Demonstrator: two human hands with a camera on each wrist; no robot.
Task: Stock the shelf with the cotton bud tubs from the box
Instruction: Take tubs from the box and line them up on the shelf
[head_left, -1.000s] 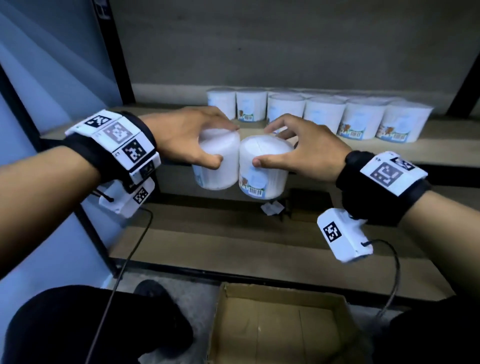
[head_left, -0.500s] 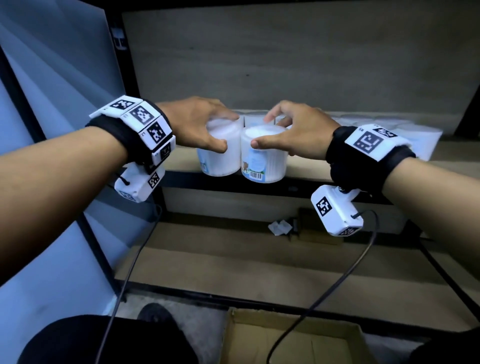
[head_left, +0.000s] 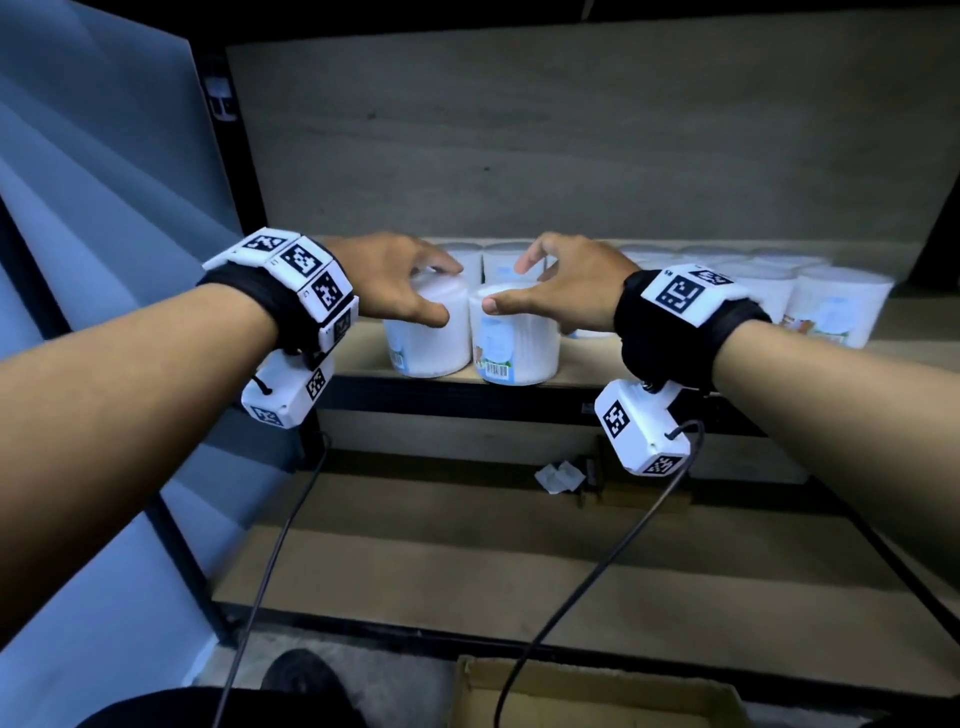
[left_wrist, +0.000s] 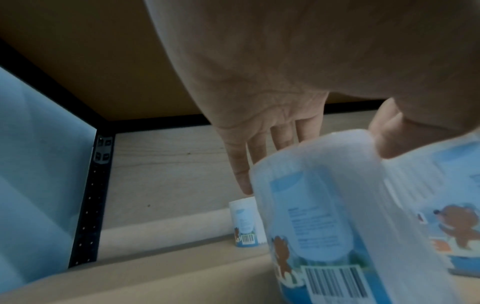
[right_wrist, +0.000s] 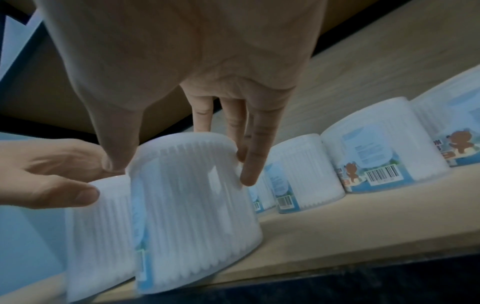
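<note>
Compared with the frames a moment earlier, both white ribbed plastic cotton bud tubs have gone from mid-air in front of the rack to the front edge of the pale wooden shelf (head_left: 363, 343), at the centre of the head view. The left hand (head_left: 400, 283) curls over the top of the left tub (head_left: 428, 332), thumb on its near side and fingers on the lid. The right hand (head_left: 561, 291) does the same on the right tub (head_left: 514, 343), thumb at the rim and fingers spread behind. From the right wrist view, this tub seems to lean slightly, its base just at the shelf lip, so I judge neither fully released yet. Behind them and toward the right of the frame stands a row of matching stocked tubs (head_left: 836, 306). At the bottom edge, the brown cardboard box (head_left: 597, 696) shows no tubs in its visible part. This pair looks nearly placed; likely next is pushing them back against the row.
</note>
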